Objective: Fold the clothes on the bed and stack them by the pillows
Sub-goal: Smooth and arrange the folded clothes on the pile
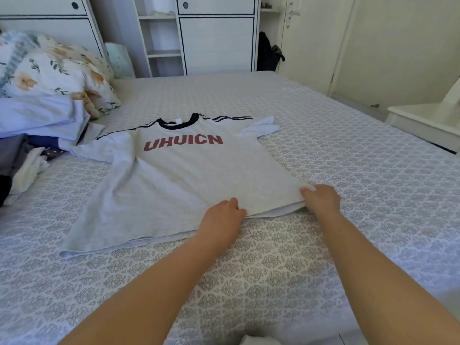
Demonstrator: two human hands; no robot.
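A pale grey T-shirt (174,178) with red lettering, a dark collar and striped shoulders lies spread flat, front up, in the middle of the bed. My left hand (221,220) pinches its bottom hem near the middle. My right hand (322,199) grips the hem's right corner. The floral pillows (57,68) sit at the far left of the bed. A heap of unfolded clothes (27,155) lies below them at the left edge.
The patterned bedspread (323,135) stretches bare to the right of the shirt. White wardrobes and open shelves (164,36) stand behind the bed. A white bedside table (428,118) is at the right. A dark bag (267,52) hangs by the door.
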